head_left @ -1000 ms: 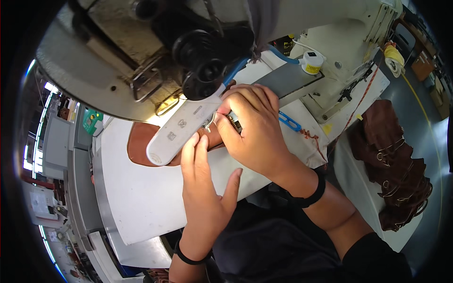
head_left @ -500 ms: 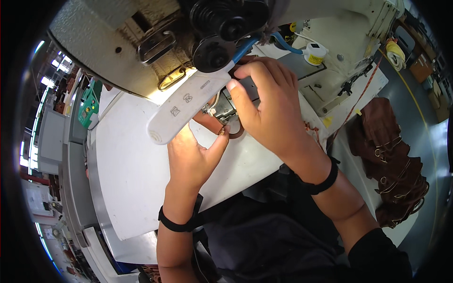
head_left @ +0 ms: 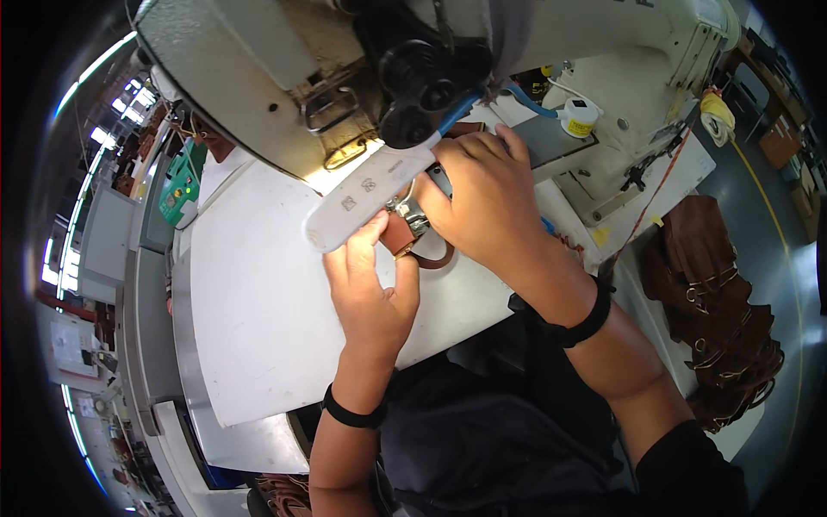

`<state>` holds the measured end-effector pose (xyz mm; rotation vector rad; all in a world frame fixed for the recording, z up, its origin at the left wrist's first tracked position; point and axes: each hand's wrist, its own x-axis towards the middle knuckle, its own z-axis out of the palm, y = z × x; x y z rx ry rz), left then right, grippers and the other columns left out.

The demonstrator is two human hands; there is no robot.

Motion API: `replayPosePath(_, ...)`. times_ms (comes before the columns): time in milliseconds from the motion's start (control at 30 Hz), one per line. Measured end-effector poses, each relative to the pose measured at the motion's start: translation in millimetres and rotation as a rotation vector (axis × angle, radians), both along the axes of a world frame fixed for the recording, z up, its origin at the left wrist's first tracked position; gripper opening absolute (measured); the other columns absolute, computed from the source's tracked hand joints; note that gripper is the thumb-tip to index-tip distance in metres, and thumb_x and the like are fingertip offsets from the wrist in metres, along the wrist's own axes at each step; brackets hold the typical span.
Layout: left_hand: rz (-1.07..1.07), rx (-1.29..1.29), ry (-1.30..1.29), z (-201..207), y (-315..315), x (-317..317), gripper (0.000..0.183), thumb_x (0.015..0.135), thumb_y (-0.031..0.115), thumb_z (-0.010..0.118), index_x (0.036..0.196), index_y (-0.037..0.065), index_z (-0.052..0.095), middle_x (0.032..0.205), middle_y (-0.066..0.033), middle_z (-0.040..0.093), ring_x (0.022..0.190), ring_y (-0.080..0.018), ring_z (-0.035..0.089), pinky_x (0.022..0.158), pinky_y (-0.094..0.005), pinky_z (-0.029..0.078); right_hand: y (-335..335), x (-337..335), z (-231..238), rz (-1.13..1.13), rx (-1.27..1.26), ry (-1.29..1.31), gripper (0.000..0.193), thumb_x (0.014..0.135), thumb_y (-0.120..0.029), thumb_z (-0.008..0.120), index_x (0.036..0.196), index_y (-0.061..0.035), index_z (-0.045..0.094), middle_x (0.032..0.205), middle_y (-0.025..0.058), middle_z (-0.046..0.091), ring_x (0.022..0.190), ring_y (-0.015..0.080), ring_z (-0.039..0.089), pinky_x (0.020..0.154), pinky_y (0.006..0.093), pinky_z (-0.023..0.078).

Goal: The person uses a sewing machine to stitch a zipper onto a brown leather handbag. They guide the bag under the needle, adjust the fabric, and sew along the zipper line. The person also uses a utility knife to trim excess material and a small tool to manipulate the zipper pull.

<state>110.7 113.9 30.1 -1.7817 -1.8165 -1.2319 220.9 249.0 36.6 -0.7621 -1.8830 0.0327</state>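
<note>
Pinched between the thumb and fingers of my left hand (head_left: pixel 370 289) is a brown leather strap (head_left: pixel 397 234), with a paler edge facing me. It lies beside the metal presser foot (head_left: pixel 412 213) of a sewing machine. A curved brown strap end (head_left: pixel 438 260) shows just right of my left thumb. My right hand (head_left: pixel 491 189) is bent over the far right side of the presser foot, its thumb pointing down there. Its fingertips are partly hidden, and what they grip cannot be made out. A white elongated lamp (head_left: pixel 366 196) on a blue arm covers part of the sewing spot.
The machine head (head_left: pixel 233 77) hangs low over the white worktop (head_left: pixel 258 319). A white round-capped bottle (head_left: pixel 579 117) stands on the machine bed. Stacked brown leather pieces with metal rings (head_left: pixel 711 310) lie at the right. A green device (head_left: pixel 181 189) is at far left.
The whole view has shifted a little. My left fingers have come round onto the strap's near face. The right thumb, earlier raised apart from the forefinger, has lowered beside the presser foot.
</note>
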Motion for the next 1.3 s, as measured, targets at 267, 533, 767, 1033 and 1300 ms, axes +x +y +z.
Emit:
replayPosePath(267, 0.067, 0.060, 0.070, -1.4, -2.2, 7.5, 0.039, 0.086, -0.007, 0.068, 0.125, -0.004, 0.070, 0.126, -0.0209, 0.071, 0.115, -0.0351, 0.071, 0.101, -0.0409, 0.057, 0.1, -1.1, 2.8, -0.013, 0.037, -0.075, 0.033, 0.087, -0.035, 0.075, 0.080, -0.0030, 0.077, 0.080, 0.0110, 0.074, 0.090, 0.0266, 0.069, 0.111, 0.0518, 0.040)
replayPosePath(533, 0.165, -0.049, -0.091, -3.1, 2.5, 26.4, 0.048, 0.085, -0.002, 0.072, 0.131, -0.002, 0.059, 0.135, -0.0220, 0.063, 0.126, -0.0400, 0.062, 0.103, -0.0446, 0.053, 3.9, -2.5, -0.1, -0.019, 0.056, -0.057, 0.032, 0.087, -0.034, 0.075, 0.078, -0.0028, 0.077, 0.077, 0.0118, 0.074, 0.089, 0.0282, 0.070, 0.109, 0.0530, 0.041)
replayPosePath(767, 0.103, -0.046, 0.109, 1.7, -5.9, 9.7, 0.065, 0.083, 0.001, 0.074, 0.144, 0.002, 0.050, 0.142, -0.0207, 0.055, 0.129, -0.0412, 0.053, 0.113, -0.0515, 0.040, 5.8, -3.3, 2.7, 0.088, 0.011, -0.123, 0.035, 0.090, -0.035, 0.072, 0.077, -0.0032, 0.076, 0.077, 0.0127, 0.075, 0.088, 0.0299, 0.070, 0.108, 0.0564, 0.041)
replayPosePath(1033, -0.029, -0.076, 0.574, 30.0, 9.4, -79.9, 0.042, 0.080, 0.002, 0.075, 0.121, 0.002, 0.066, 0.125, -0.0146, 0.064, 0.117, -0.0332, 0.063, 0.111, -0.0526, 0.045, -4.2, 8.4, 9.9, 0.195, 0.102, 0.021, 0.016, 0.091, -0.019, 0.070, 0.092, -0.0035, 0.073, 0.085, 0.0096, 0.071, 0.087, 0.0287, 0.067, 0.100, 0.0468, 0.046)
replayPosePath(1300, -0.279, -0.116, 0.570, 43.2, -17.0, -73.7, 0.040, 0.080, -0.001, 0.076, 0.120, 0.005, 0.072, 0.099, -0.0056, 0.065, 0.079, -0.0225, 0.062, 0.067, -0.0369, 0.052, -45.9, 38.0, 0.2, 0.343, -0.301, 0.168, 0.019, 0.090, -0.009, 0.078, 0.107, -0.0026, 0.071, 0.086, 0.0059, 0.065, 0.078, 0.0188, 0.061, 0.070, 0.0307, 0.050)
